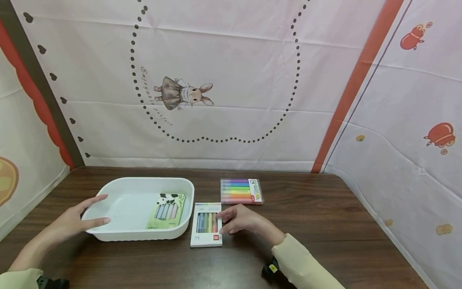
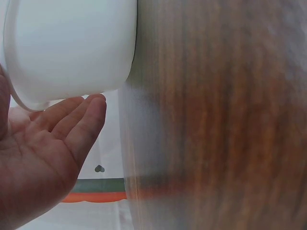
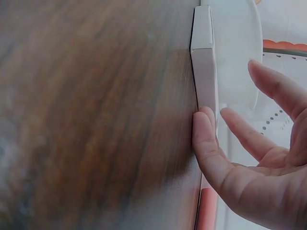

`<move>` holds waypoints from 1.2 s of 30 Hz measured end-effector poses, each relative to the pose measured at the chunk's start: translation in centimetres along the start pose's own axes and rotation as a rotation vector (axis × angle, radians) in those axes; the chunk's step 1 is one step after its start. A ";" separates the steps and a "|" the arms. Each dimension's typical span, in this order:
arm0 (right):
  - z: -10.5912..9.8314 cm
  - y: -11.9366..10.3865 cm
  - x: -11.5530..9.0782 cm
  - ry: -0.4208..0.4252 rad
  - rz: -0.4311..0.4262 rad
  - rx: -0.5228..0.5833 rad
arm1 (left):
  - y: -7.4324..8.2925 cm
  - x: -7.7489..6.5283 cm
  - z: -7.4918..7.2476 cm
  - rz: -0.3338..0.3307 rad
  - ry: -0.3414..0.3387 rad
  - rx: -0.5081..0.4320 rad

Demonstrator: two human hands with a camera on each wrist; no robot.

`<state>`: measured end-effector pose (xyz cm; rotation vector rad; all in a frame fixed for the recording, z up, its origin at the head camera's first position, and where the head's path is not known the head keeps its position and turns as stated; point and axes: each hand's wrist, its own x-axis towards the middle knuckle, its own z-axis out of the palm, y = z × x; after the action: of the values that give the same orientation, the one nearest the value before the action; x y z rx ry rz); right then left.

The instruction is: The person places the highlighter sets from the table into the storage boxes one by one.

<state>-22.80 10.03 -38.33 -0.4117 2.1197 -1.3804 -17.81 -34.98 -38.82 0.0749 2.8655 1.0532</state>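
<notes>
A white plastic tub [image 1: 124,236] stands on the left of the table, with a green cow-patterned box of pens [image 1: 167,210] inside it. My left hand [image 1: 77,216] is at the tub's left end, thumb and index finger spread over the rim. In the left wrist view, other fingers [image 2: 88,117] lie straight along the tub's outer wall [image 2: 72,48]. Right of the tub lies a white windowed box of coloured sticks [image 1: 206,239]. My right hand [image 1: 243,220] is at that box's right edge, fingertips [image 3: 203,127] against its side [image 3: 205,72] and thumb apart.
A clear pack of rainbow-coloured markers [image 1: 236,192] lies behind my right hand. The dark wooden table [image 1: 325,241] is bounded by a printed cloth [image 1: 234,80] at the back and both sides.
</notes>
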 end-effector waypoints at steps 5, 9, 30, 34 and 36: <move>0.1 -0.2 0.2 0.005 0.009 -0.029 | 0.0 0.0 0.1 0.001 -0.002 -0.011; 0.2 -0.2 0.4 -0.011 0.013 -0.054 | 0.0 0.0 0.1 0.000 -0.003 -0.016; 1.3 -0.6 0.3 -0.018 -0.054 -0.232 | 0.1 0.0 0.0 -0.015 -0.013 -0.017; 1.3 -0.6 0.2 -0.019 -0.068 -0.229 | 0.0 0.1 -0.1 -0.022 -0.018 -0.016; 1.4 -0.6 0.1 -0.018 -0.075 -0.236 | 0.0 0.1 -0.1 -0.020 -0.019 -0.017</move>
<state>-22.10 8.69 -38.20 -0.5996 2.2806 -1.1641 -17.91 -35.01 -38.77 0.0543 2.8335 1.0674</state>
